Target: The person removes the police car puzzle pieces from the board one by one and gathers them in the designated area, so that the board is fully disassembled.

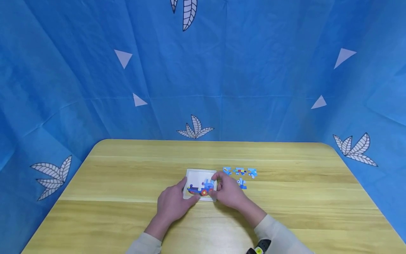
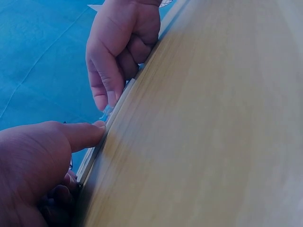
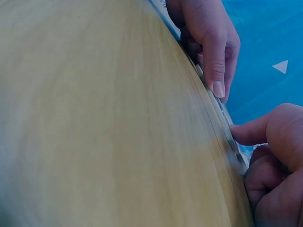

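Note:
A small white puzzle tray [image 1: 200,174] lies on the table, with joined pieces of a blue and red tractor picture along its lower part. My left hand [image 1: 172,204] grips the tray's lower left corner, fingers along the left side and thumb on the front edge. At the tray's right side, my right hand [image 1: 229,191] holds a blue tractor puzzle piece [image 1: 208,184] between thumb and index finger, over the picture. Its other fingers curl beside the tray. Both wrist views see the tray nearly edge-on; the left wrist view also shows the right hand [image 2: 120,45] with fingertips down at the tray.
Several loose puzzle pieces lie right of the tray, among them a yellow and red one [image 1: 240,171], a blue one [image 1: 252,172] and another blue one [image 1: 242,183] close to the right hand. Behind the wooden table [image 1: 127,169] hangs a blue cloth [image 1: 253,70].

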A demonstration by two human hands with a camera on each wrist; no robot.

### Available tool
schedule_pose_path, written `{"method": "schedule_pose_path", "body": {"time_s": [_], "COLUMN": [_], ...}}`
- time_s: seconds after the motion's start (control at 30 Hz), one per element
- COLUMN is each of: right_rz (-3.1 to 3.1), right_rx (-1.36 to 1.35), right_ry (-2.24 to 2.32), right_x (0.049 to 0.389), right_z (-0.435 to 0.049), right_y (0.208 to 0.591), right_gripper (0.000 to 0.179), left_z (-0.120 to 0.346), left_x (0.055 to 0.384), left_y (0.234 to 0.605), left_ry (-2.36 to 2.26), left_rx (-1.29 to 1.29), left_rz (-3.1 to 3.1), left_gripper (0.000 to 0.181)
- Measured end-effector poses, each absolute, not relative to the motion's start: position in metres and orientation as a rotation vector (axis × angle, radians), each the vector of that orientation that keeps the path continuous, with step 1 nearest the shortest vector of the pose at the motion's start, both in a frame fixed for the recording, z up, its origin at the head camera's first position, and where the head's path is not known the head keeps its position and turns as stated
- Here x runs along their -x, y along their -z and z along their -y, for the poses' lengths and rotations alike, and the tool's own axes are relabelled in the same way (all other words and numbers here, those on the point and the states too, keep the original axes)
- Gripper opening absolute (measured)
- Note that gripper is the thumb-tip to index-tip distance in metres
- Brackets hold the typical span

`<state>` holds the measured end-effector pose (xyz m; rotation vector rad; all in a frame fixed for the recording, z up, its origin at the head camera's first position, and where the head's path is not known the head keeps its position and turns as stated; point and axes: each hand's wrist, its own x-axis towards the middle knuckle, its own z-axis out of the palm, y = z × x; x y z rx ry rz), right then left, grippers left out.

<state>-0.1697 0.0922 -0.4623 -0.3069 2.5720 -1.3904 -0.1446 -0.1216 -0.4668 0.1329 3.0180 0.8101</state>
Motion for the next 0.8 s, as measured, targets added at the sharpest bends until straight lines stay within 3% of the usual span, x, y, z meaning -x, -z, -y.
{"method": "schedule_pose_path", "body": {"time_s": [0.33, 0.8], "right_rz": [-2.545, -2.554], "right_rx": [0.275, 0.366], "right_ry": [1.493, 1.459], "right_x": [0.1664, 0.1667], "right_z": [-0.0910, -0.0932], "right_y": [0.4607, 0.4627], "right_gripper": [0.039, 0.024], "left_z": [0.1208, 0.1216], "left_x": [0.1445, 0.1441], "left_y": [0.4653, 0.4654], "left_ry": [-0.817, -0.820], "left_rx": [-0.117, -0.134], "left_rz": [-3.012, -3.021], "left_gripper": [0.086, 0.087]}}
